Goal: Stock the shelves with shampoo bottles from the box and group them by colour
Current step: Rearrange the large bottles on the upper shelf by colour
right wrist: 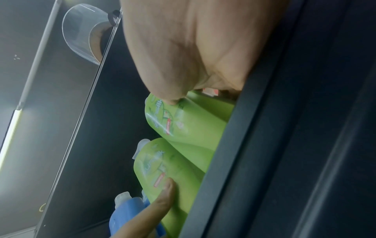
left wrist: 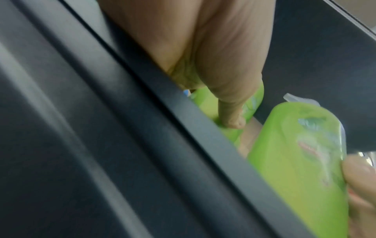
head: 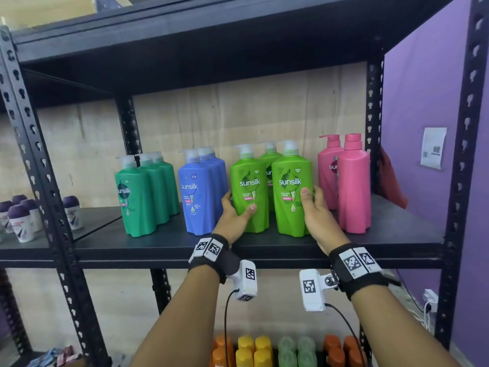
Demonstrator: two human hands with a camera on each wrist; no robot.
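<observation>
Shampoo bottles stand upright in colour groups on the dark shelf (head: 264,245): dark green bottles (head: 143,192) at the left, blue bottles (head: 198,192) next, then light green ones, and pink bottles (head: 346,181) at the right end. The left hand (head: 232,213) grips the left front green bottle (head: 250,192) low on its left side, thumb curled across the front below the label. The right hand (head: 317,210) grips the right front green bottle (head: 291,192) on its right side, thumb pressed on the front by the label. Both bottles stand just beside each other near the shelf's front edge, with a third green bottle (head: 270,165) behind the gap between them. The fingers behind the bottles are hidden in all views. On the neighbouring shelf at far left sit small purple-capped bottles (head: 19,215). The lower shelf holds orange, yellow and pale green bottle tops (head: 254,345). A paper sheet (head: 434,148) hangs on the purple wall (head: 423,88) at right.
</observation>
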